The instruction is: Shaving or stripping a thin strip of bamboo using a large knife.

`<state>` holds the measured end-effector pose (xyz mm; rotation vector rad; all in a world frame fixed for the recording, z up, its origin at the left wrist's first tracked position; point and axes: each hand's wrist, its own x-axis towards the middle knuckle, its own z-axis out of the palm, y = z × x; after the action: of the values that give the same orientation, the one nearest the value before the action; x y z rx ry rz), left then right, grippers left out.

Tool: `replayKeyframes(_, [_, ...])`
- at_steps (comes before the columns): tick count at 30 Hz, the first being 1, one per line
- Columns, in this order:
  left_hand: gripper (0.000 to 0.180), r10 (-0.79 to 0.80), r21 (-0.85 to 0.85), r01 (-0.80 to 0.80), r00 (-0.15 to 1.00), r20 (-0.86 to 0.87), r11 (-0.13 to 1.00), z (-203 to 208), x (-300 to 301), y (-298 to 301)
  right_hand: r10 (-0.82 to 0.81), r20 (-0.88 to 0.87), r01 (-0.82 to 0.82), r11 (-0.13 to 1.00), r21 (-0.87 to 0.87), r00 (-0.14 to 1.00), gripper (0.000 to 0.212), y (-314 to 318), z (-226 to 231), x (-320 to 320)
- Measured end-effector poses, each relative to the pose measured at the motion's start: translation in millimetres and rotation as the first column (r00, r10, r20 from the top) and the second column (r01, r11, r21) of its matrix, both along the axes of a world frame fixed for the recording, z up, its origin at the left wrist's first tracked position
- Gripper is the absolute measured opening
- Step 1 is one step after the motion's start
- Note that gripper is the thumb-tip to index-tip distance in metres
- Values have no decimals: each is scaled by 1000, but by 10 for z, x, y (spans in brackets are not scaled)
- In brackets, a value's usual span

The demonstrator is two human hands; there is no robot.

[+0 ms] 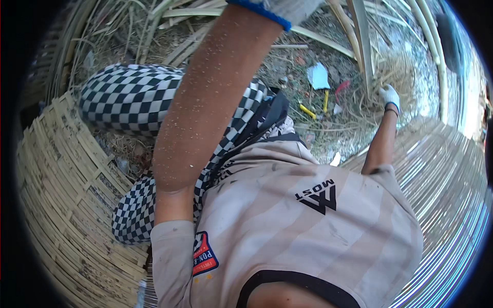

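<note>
My left arm reaches up across the view, and my left hand, in a white knit glove with a blue cuff, is cut off by the top edge. Its fingers lie out of sight, so what it holds is hidden. Farther right, my right hand, gloved the same way, is low over a tangle of dry bamboo shavings. Its fingers look curled closed; anything inside them is too small to make out. Just left of that hand stands a long split bamboo strip, slanting up to the top edge.
Woven bamboo slats spread on the left, with another slatted bamboo surface on the right. Littered ground holds a pale scrap, two yellow pieces and a pink strip. My bent legs in checkered trousers occupy the left.
</note>
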<state>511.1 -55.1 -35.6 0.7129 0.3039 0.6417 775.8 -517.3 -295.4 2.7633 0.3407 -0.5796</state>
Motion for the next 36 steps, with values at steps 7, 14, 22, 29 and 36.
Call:
replayKeyframes(7, [35,214,237,-313,905,367,920,660,-955,1152,36,239,-221,531,818,970,42,2953,1546,-941])
replayKeyframes(14, [38,520,463,-697,717,464,547,1567,-3083,1582,734,240,-78,-248,966,636,44,5408,2430,-2722])
replayKeyframes(22, [35,663,618,-784,495,562,61,2369,-4949,1012,906,412,-170,-392,904,100,31,6536,2899,-5320])
replayKeyframes(29, [41,984,889,-443,72,165,-117,1814,-5453,908,973,125,-61,-139,988,-192,35,6136,2483,-6539])
replayKeyframes(36, [42,923,874,-305,202,-329,378,1040,-5652,1062,997,-31,90,38,995,-72,27,6080,2187,-6702])
